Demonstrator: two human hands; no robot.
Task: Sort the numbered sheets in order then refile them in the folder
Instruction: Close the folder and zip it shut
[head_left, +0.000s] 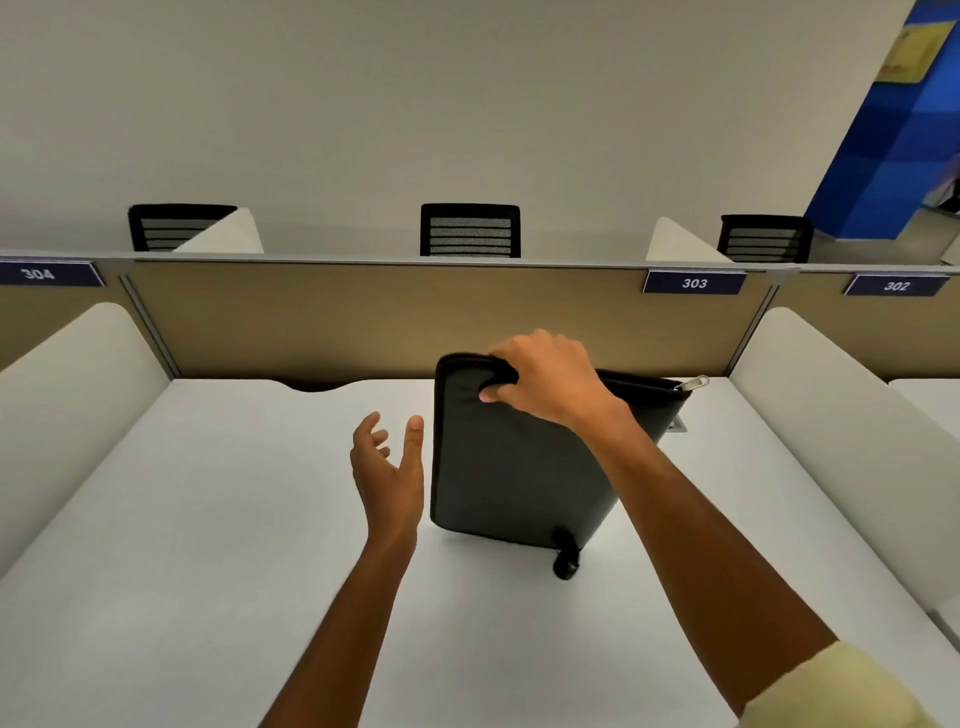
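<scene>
Item 1, your sleeve: pale yellow cuff at the lower right edge, on your right forearm.

Item 2, your right hand: clamped over the top left corner of the folder, fingers curled over the far side, thumb pressed on the near face.

Item 3, folder: black, zipped case, stood on its lower edge on the tabletop and tilted, at centre right. Metal zip pull at its upper right corner; black tab hanging at the bottom edge. No sheets can be seen.

Item 4, your left hand: spread wide, palm turned toward the folder, holding nothing, just beside its left edge and not touching.

Item 5, tabletop: white, flanked by white side panels.

Item 6, partition: tan, behind the folder, with label 303 at its upper right.

Item 7, chairs: three black mesh backs beyond the partition.
</scene>
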